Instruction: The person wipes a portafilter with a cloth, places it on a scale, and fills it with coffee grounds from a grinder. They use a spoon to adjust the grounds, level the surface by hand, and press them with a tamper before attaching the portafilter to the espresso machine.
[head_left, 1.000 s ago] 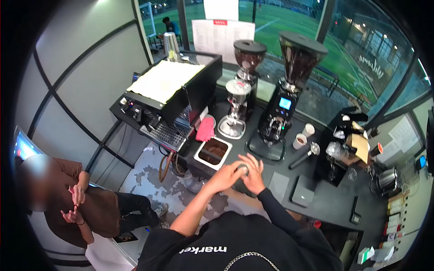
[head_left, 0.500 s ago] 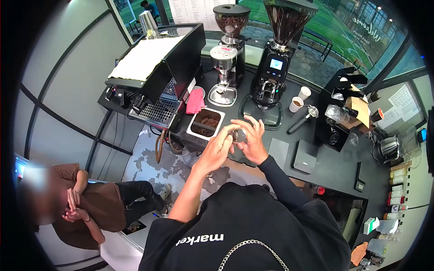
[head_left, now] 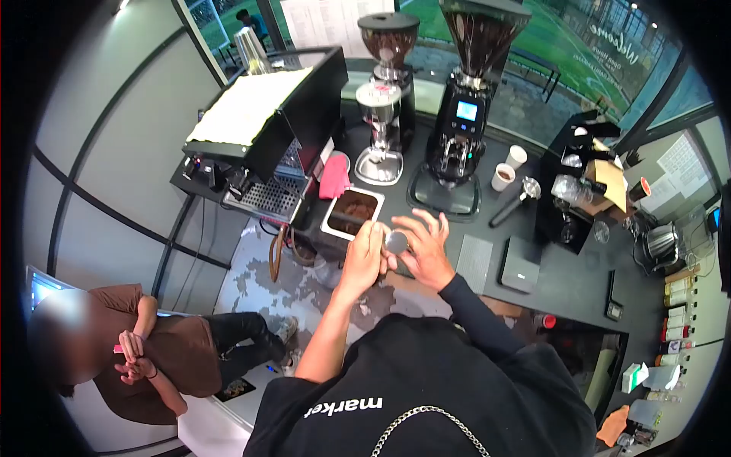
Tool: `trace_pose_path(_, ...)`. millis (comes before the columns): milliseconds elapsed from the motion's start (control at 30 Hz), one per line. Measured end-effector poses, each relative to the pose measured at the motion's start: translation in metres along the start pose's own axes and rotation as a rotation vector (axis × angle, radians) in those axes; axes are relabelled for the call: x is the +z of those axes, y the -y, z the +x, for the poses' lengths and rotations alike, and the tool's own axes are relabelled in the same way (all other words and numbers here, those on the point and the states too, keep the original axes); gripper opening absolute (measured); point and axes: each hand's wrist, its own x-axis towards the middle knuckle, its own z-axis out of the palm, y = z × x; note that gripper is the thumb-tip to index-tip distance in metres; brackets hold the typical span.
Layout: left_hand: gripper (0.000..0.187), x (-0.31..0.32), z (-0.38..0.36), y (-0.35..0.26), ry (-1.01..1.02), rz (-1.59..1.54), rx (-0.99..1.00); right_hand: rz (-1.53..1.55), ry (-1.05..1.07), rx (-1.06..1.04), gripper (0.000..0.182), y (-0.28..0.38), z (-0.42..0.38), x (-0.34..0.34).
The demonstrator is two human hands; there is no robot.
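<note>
Nearest, beyond the black shirt [head_left: 426, 362], a small round metal piece [head_left: 396, 242] is held in the air between the two hands, before the near edge of the bench [head_left: 567, 286]. Its left edge appears to be clamped by the fingers of the left hand [head_left: 362, 263], which are drawn together. The upper fingers of the right hand [head_left: 428, 255] are fanned apart beside it; whether it is also gripped by the lower ones cannot be told.

Since half a second ago, its flat face has been turned more squarely into view and the right fingers have been spread wider. This is judged to be handling or adjusting of the piece, not a release.

Just beyond, brown grounds [head_left: 358, 205] are held in a white-rimmed container [head_left: 365, 192], with a pink cloth [head_left: 334, 177] behind. Farther back, a silver grinder [head_left: 378, 95] and a black grinder [head_left: 457, 114] are seen.
</note>
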Motion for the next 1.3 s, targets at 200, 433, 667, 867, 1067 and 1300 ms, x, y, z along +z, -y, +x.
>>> trace_pose_path(200, 0.038, -0.004, 0.001, -0.02, -0.097, 0.577, 0.698, 0.11, 0.083, -0.02, 0.016, -0.004, 0.003, 0.0)
trace_pose_path(433, 0.045, -0.025, 0.012, -0.03, 0.393, 0.664, 0.523, 0.569, 0.363, 0.117, 0.024, 0.019, 0.015, -0.023)
trace_pose_path(667, 0.053, -0.033, 0.018, -0.06, 0.848, 0.072, -0.19, 1.668, 0.662, 0.534, 0.042, 0.024, -0.001, -0.016)
trace_pose_path(867, 0.044, 0.009, 0.017, 0.046, -0.086, -0.658, 0.061, 1.776, 0.318, 0.704, 0.049, 0.018, -0.001, -0.03)
trace_pose_path(1067, 0.032, 0.019, -0.033, 0.076, -0.186, -0.456, -0.108, 1.764, 0.075, 1.252, 0.046, -0.017, -0.002, -0.027)
trace_pose_path(1300, 0.068, 0.034, -0.023, 0.027, -0.251, 0.213, 0.423, 2.218, 0.165, 1.383, 0.041, -0.004, -0.027, 0.009)
